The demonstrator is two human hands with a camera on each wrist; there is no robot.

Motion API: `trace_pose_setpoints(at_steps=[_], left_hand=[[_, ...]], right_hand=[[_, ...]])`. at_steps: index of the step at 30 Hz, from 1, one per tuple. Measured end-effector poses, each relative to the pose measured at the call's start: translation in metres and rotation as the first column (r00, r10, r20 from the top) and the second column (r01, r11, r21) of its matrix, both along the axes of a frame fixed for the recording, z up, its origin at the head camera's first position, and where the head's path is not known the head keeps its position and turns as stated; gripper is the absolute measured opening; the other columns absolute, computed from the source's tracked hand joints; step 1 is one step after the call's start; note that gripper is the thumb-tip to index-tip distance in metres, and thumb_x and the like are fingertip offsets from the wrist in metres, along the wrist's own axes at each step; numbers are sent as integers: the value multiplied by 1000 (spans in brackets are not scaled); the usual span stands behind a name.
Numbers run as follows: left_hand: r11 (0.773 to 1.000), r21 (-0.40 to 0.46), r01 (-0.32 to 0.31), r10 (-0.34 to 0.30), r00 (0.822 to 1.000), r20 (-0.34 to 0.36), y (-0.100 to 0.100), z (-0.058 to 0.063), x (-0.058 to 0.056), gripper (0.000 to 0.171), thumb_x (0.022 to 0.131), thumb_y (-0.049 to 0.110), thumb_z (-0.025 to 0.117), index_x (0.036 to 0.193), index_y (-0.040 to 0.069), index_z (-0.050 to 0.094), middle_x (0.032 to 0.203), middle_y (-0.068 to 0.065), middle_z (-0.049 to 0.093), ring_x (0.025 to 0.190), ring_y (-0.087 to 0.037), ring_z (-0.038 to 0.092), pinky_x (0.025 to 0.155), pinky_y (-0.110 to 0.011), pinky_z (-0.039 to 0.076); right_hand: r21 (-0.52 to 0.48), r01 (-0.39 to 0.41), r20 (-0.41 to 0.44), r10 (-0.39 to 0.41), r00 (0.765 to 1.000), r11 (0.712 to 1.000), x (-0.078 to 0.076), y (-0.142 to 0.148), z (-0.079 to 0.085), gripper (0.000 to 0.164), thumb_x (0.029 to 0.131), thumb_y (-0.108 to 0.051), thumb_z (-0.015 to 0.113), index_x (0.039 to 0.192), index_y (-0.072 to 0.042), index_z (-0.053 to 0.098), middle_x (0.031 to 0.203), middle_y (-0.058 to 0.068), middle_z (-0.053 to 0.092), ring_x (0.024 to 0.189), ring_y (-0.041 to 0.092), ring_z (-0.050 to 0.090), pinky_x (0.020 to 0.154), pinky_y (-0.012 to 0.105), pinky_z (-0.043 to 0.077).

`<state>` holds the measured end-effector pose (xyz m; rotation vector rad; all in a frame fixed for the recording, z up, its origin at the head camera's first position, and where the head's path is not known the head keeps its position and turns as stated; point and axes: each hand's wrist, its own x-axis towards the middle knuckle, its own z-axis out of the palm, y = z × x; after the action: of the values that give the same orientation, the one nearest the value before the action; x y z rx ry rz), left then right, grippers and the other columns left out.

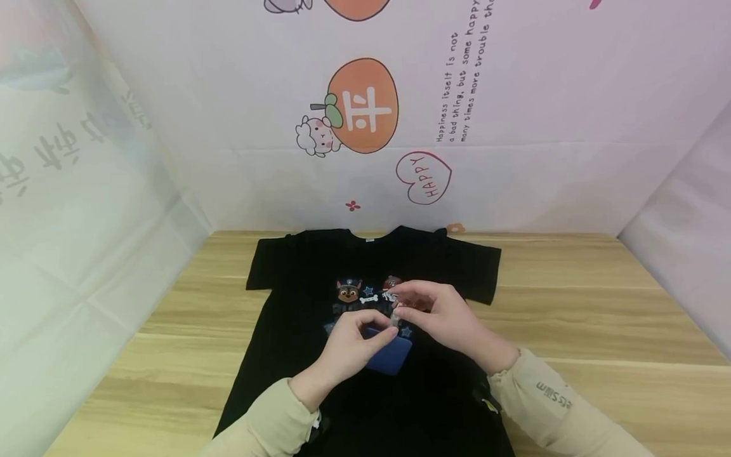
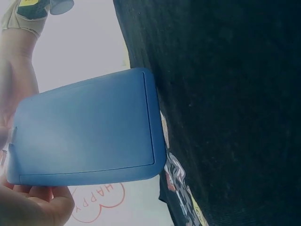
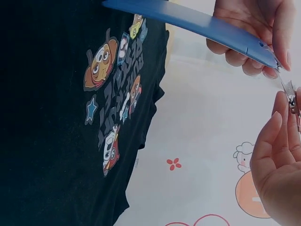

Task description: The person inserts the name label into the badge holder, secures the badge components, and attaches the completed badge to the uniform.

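Note:
My left hand (image 1: pixel 351 343) holds a flat blue case (image 2: pixel 89 127) with rounded corners by one end, above the black T-shirt (image 1: pixel 302 254). In the right wrist view, a small hole and a thin strand show at the held end of the blue case. My right hand (image 1: pixel 448 317) pinches a small metal nail clipper (image 3: pixel 292 101), partly cut off by the frame's edge. Its tip is right by the strand, close to the left fingertips. Both hands meet over the shirt's cartoon print (image 3: pixel 101 66).
The shirt lies spread on a wood-grain table (image 1: pixel 571 304), neck toward the back. A white printed cloth (image 1: pixel 257 127) hangs behind the table, and more white cloth (image 1: pixel 85 222) borders the left side.

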<state>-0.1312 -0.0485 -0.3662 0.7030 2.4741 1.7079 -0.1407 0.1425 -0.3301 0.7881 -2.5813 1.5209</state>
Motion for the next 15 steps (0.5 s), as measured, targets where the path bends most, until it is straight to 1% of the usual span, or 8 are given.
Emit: trace_pose_setpoints(at_steps=[5,7,11,15], left_hand=[[1000,-9,5,-5,1000,4,-1,0,1,9,90,15,64,88,7,68,91,-5,70,91,-15,61,79,-25,49],[1000,-13,0,0,1000,-5,-1,0,1,8,90,13,64,85,7,67,91,-5,69,91,-15,61,80,-26,49],[1000,-29,-9,8,999,-39,0,0,0,8,87,8,65,79,9,63,87,-3,67,86,-13,61,78,-26,49],[999,-44,-20,15,995,-98,1,-1,-2,13,84,3,66,76,10,61,81,1,65,80,-9,58,75,-25,48]], right_hand=[[8,-4,-1,4,1000,1000,0,-2,-3,26,87,-5,65,113,-2,65,95,8,68,80,11,63,71,23,54],[15,-4,-6,4,1000,1000,0,-3,-3,25,87,-5,65,112,-3,65,95,8,69,81,11,63,72,23,54],[22,-2,-17,2,1000,1000,0,-4,-3,25,87,-4,66,112,-4,66,95,7,69,82,12,63,72,23,54],[22,4,-27,-3,1000,1000,0,-6,-2,24,87,-4,66,111,-5,66,93,6,69,81,11,63,72,23,54]])
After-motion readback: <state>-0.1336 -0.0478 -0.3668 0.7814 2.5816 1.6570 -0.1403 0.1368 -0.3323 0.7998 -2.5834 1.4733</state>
